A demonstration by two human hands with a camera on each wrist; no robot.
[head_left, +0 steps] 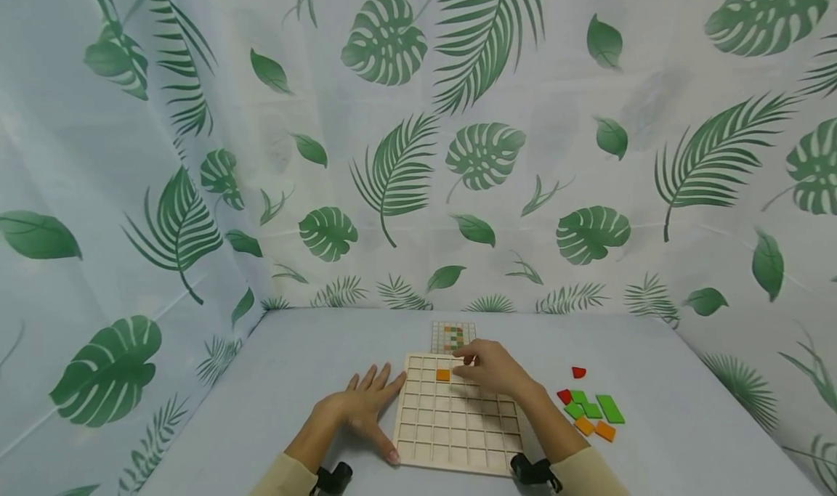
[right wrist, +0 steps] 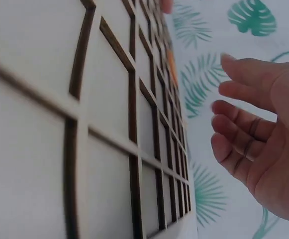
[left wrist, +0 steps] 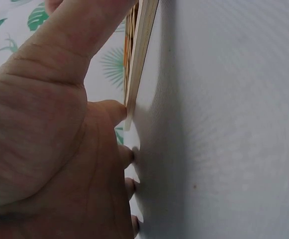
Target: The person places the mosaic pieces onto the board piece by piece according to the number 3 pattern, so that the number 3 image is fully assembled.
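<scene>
A wooden grid board (head_left: 458,431) lies on the table in the head view, with one orange square tile (head_left: 443,375) in a cell near its far edge. Beside the board's left side, my left hand (head_left: 366,407) is spread on the table; its index finger (left wrist: 115,112) and thumb reach the board's edge. Over the far part of the board hovers my right hand (head_left: 492,369), close to the right of the orange tile. The right wrist view shows that hand (right wrist: 268,124) with loosely bent fingers, apart from the board and with nothing between them.
Behind the board lies a small pattern card (head_left: 439,336) with a coloured design on a grid, partly hidden by the right hand. Right of the board are loose pieces: red ones (head_left: 578,372), several green ones (head_left: 610,409) and orange ones (head_left: 605,431). A leaf-print curtain (head_left: 405,263) stands behind the table.
</scene>
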